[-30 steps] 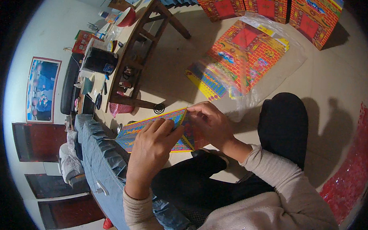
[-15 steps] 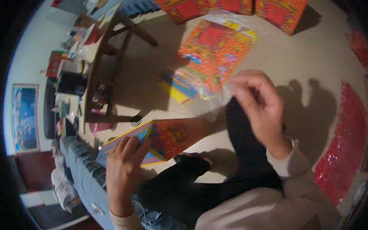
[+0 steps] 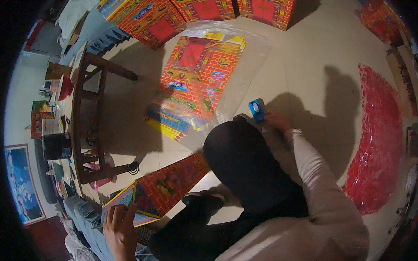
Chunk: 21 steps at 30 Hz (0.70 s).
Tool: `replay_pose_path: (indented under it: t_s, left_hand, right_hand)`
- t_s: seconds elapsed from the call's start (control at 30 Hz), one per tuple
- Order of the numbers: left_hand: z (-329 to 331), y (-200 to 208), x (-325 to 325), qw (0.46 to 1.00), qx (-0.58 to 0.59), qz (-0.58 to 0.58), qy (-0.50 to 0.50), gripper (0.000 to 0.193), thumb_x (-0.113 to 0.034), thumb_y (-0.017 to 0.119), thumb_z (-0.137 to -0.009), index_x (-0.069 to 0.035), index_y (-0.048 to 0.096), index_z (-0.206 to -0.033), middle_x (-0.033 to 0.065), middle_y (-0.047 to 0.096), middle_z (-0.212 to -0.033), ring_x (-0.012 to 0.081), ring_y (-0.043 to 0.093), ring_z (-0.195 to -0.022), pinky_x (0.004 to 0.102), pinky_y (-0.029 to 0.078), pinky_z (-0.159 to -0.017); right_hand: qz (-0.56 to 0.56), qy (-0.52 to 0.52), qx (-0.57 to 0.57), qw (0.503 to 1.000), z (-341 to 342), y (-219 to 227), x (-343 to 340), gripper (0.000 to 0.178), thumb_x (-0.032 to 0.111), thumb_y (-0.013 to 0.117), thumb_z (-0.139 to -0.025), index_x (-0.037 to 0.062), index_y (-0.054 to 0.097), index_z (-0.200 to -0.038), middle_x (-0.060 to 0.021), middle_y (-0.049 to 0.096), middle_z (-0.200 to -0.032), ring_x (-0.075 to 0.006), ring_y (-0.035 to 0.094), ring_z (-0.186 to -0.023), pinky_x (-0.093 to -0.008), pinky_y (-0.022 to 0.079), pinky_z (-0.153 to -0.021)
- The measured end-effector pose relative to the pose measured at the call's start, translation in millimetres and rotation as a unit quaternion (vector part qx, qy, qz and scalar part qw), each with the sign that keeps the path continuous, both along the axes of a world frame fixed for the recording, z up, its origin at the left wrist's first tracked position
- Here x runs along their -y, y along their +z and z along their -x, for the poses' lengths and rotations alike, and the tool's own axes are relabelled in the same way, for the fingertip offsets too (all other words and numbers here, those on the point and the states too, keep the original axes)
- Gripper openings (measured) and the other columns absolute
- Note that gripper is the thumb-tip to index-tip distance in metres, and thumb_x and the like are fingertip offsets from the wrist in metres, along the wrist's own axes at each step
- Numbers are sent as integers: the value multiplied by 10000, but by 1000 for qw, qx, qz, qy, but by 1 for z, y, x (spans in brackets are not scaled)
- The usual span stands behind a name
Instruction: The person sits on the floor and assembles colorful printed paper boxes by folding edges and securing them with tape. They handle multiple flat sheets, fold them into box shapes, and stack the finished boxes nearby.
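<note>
Low at the left, my left hand point(image 3: 120, 231) has its fingers curled on the patterned roof edge of a printed cardboard house point(image 3: 175, 177). The house lies tilted beside my leg, with red brick print and a blue and yellow roof part; my knee hides its far end. My right hand point(image 3: 277, 121) is stretched out past my knee, down by the floor. Its fingers close on the near end of a small blue tape dispenser point(image 3: 255, 110); they are partly blurred.
Flat printed sheets point(image 3: 199, 75) in clear plastic lie on the floor ahead. Several brick-patterned cardboard houses point(image 3: 208, 8) stand behind them. A wooden table point(image 3: 99, 94) is at the left, and red shiny plastic point(image 3: 376, 141) lies at the right.
My right hand has gone from a raised pinch above my knee down to the tape dispenser on the right. The view has shifted; my left hand stays at the cardboard house's roof edge.
</note>
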<state>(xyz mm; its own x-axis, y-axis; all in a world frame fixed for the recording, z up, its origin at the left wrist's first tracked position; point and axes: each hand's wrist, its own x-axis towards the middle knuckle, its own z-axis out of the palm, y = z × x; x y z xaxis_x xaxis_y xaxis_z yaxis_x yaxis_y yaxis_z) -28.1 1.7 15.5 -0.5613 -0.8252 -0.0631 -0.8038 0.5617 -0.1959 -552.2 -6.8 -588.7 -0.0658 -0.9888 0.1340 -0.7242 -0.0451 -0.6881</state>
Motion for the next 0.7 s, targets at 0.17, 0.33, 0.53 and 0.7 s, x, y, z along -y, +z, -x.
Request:
replay_pose_path:
  t_s: [0.17,0.33,0.53,0.7]
  left_hand:
    - [9,0,5,1000,19,-1,11,298,13,663,-697,-11,715,-989,121,590,-890,305,598,-849,436,505,-708]
    - [4,6,-1,999,39,3,18,309,27,660,-686,-6,713,-988,121,596,-901,304,601,-856,428,505,-703]
    - [0,4,-4,999,32,1,40,320,15,651,-688,-10,710,-1002,128,614,-930,324,609,-864,449,507,-710]
    - [5,1,3,999,26,6,26,311,15,649,-692,-14,708,-996,135,622,-945,336,612,-870,459,512,-716]
  right_hand:
    - [-238,-113,141,954,-22,-12,14,395,330,638,-968,63,612,-1258,-121,674,-1097,-257,661,-945,-409,547,-845]
    - [-298,-103,362,877,-59,29,29,367,384,545,-1012,36,654,-1049,-116,675,-956,-213,660,-845,-400,536,-747]
    - [-231,-35,226,946,-55,72,12,345,344,551,-1007,41,669,-894,-67,623,-752,-167,607,-670,-361,501,-653]
    - [-234,-192,436,848,-51,30,-4,251,292,621,-967,73,673,-857,-31,624,-742,-130,591,-682,-317,476,-605]
